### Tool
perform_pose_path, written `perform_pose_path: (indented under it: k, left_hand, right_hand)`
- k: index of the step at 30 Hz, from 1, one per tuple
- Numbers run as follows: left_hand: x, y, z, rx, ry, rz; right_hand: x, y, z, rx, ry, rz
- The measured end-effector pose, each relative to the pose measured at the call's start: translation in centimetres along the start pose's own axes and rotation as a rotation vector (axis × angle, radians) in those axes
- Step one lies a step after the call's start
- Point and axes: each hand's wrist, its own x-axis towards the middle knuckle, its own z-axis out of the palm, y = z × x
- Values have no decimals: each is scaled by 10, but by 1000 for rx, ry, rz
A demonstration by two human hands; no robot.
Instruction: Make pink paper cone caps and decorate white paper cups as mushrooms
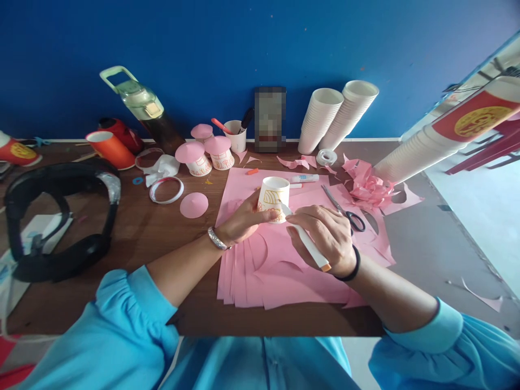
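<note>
My left hand (244, 219) is closed around a white paper cup (277, 189), thumb across its lower front. The cup has a yellow striped shape and orange scalloped lines drawn on its side. In my right hand (325, 233) is a white marker (309, 248) with an orange end, its tip at the cup's side. Beneath both hands lie pink paper sheets (292, 281), some with curved cuts. Black-handled scissors (356, 221) rest just right of my right hand. An orange marker cap (252, 171) and another marker (304, 178) lie behind the cup.
Pink-roofed decorated cups (200, 164) and a loose pink paper cone (194, 205) stand to the left. Stacked white cups (320, 119), a tape roll (326, 157) and crumpled pink scraps (368, 184) are at right. A tall bottle (152, 116) and black headgear (16, 222) occupy the left side.
</note>
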Motion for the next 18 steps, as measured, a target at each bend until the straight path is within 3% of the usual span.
perform_pose_path:
  k: [18]
  left_hand:
    - [-1,1,0,21,2,-38]
  right_hand:
    - [-1,0,0,18,26,-10]
